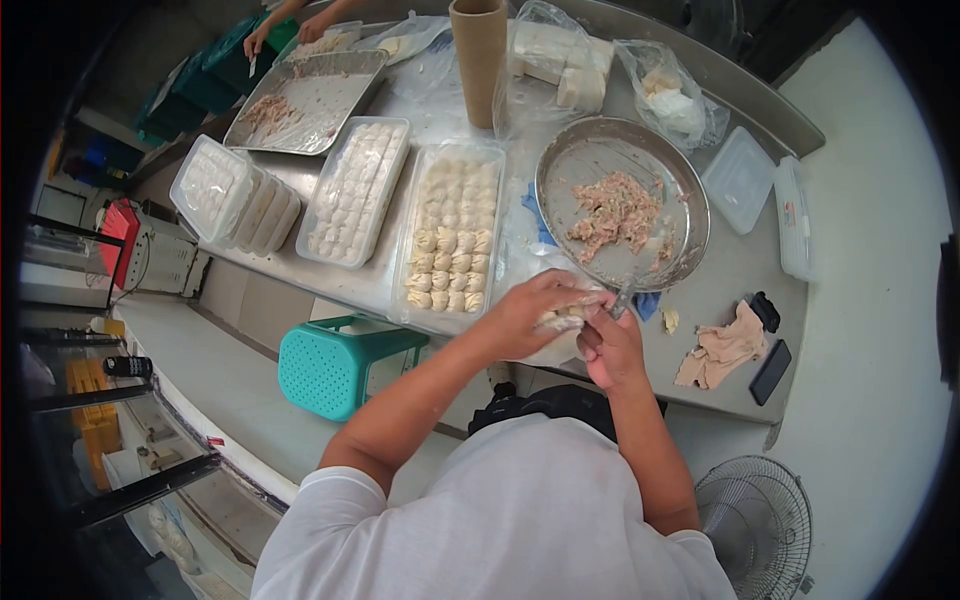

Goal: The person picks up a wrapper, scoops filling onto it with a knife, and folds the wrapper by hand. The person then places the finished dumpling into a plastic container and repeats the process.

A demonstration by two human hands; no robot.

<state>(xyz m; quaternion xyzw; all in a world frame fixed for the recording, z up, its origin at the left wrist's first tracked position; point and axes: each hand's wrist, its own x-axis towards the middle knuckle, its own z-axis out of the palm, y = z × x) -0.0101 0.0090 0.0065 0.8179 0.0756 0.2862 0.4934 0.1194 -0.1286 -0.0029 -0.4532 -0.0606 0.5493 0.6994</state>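
Observation:
My left hand (535, 312) is closed around a pale piece of dough (568, 318) near the table's front edge. Beside it, my right hand (612, 345) grips a metal utensil (622, 300), its fingers close to the dough. Just beyond both hands lies a round metal pan (698, 190) with pinkish minced filling (615, 212) inside. To the left of the hands stands a plastic tray (403, 280) with rows of folded dumplings (446, 262). Some blue cloth (647, 304) shows under the pan.
Further left are a tray of white pieces (352, 190), stacked containers (225, 190) and a rectangular metal pan (330, 100). Another person's hands (285, 28) are behind it. A cardboard tube (479, 65), phone (770, 372), beige cloth (728, 347) and clear lid (739, 180) also occupy the table.

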